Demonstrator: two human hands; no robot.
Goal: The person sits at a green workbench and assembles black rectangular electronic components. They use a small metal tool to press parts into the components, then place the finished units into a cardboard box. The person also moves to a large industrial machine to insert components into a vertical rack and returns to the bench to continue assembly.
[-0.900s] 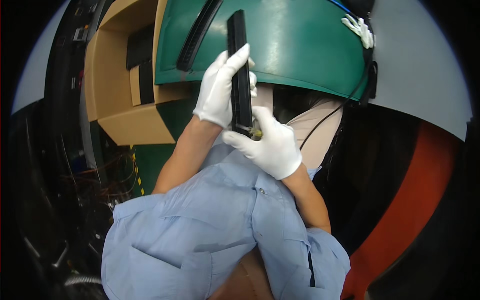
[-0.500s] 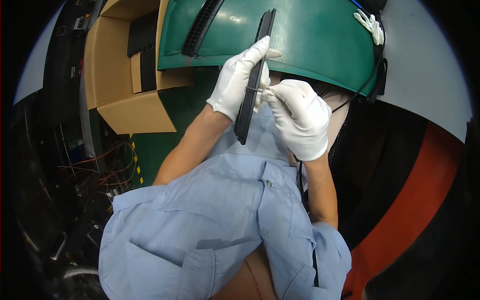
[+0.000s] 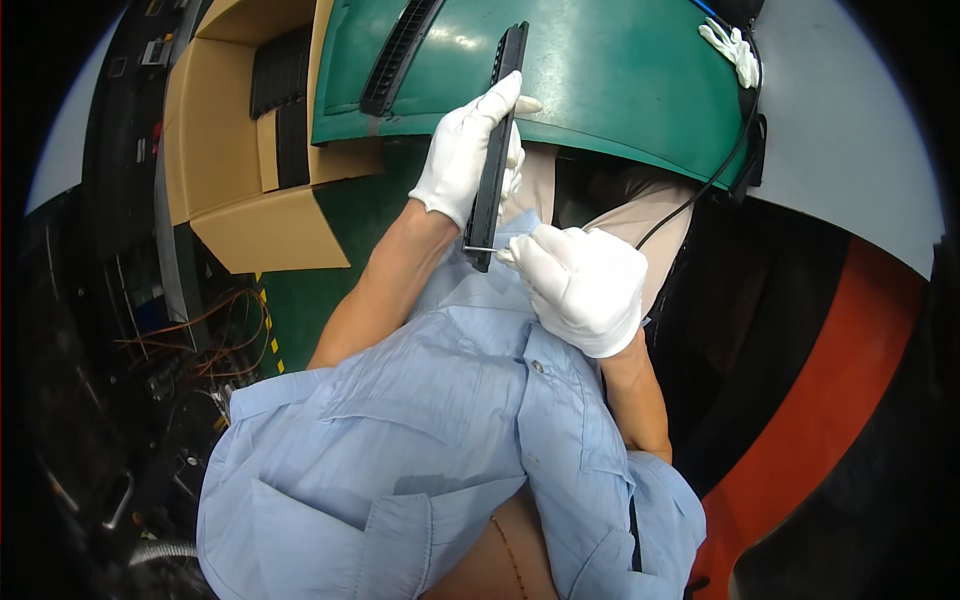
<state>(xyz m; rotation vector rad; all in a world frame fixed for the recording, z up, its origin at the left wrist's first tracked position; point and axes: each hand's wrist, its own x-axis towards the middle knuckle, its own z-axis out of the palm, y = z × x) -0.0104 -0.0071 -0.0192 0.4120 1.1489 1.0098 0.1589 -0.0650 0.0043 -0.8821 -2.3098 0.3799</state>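
Note:
A long, narrow black plastic strip (image 3: 487, 205) is held up in front of me, running lengthwise and slightly tilted. My left hand (image 3: 450, 165), in a white glove, is closed around its middle, with the thumb along the upper part. In my right hand (image 3: 585, 285), also gloved in white, the fingers pinch a thin metal rod (image 3: 482, 249). The rod crosses the strip near its near end; I cannot tell what kind of tool it is. A second black slotted strip (image 3: 402, 55) lies on the green table mat (image 3: 600, 95) beyond my left hand.
Left of the table stands an open cardboard box (image 3: 265, 235) with black slotted parts (image 3: 280, 72) inside. A white glove (image 3: 732, 52) lies at the mat's right side, by a dark cable (image 3: 712, 180) hanging down. A grey surface (image 3: 850, 130) adjoins on the right.
My right hand has moved toward me with the metal rod, from the strip's middle to its near end. My left hand and the strip have shifted slightly left.

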